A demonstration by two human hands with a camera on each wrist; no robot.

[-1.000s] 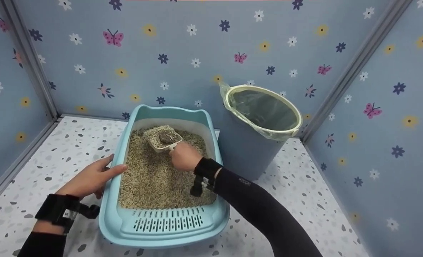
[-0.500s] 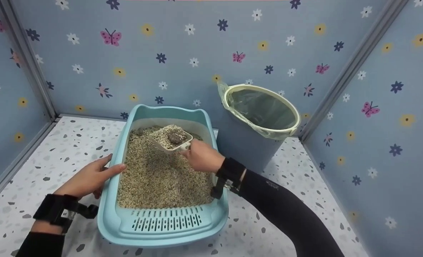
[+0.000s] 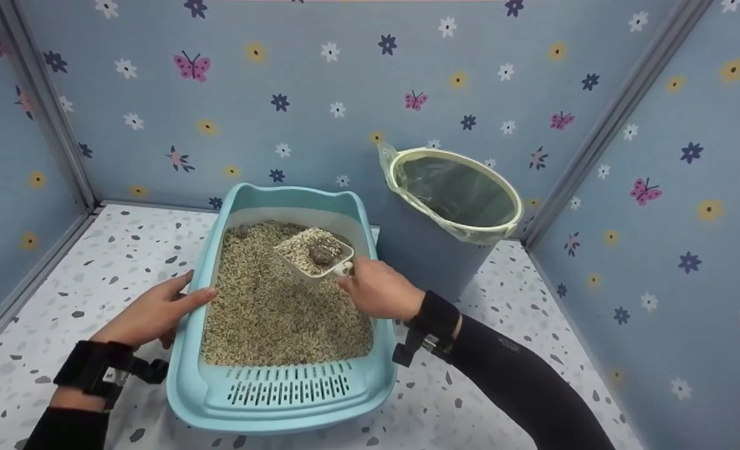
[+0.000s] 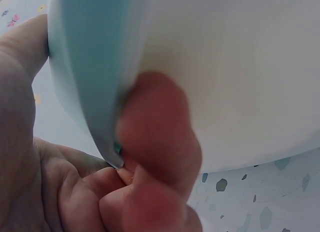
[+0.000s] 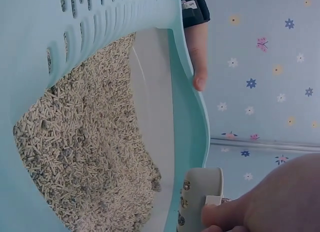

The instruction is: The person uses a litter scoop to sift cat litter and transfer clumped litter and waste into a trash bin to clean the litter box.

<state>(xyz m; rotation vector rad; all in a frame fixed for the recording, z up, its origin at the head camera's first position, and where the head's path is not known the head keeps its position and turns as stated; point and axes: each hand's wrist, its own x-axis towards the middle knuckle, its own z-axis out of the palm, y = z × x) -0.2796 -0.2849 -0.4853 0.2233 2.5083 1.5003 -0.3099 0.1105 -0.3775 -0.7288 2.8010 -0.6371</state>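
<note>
My right hand point(image 3: 382, 289) grips the handle of a white litter scoop point(image 3: 343, 269), held above the litter near the right side of the box. In the scoop lies a heap of pale pellets with a dark brown clump point(image 3: 325, 251) on top. Slots in the scoop's wall point(image 5: 204, 184) show in the right wrist view. My left hand point(image 3: 152, 312) holds the left rim of the light blue litter box point(image 3: 282, 420), thumb over the top. In the left wrist view its fingers point(image 4: 155, 124) curl beneath that rim. Tan pellet litter point(image 3: 282, 325) covers the box's floor.
A tall grey-blue bin point(image 3: 423, 262) stands right of the box, lined with a translucent bag point(image 3: 457, 187) under a cream ring. The floor point(image 3: 139, 250) is white with grey specks. Flower-patterned walls point(image 3: 314, 81) close off the back and both sides.
My right hand has lifted the loaded scoop off the litter and carried it rightward. The left hand keeps its place on the rim.
</note>
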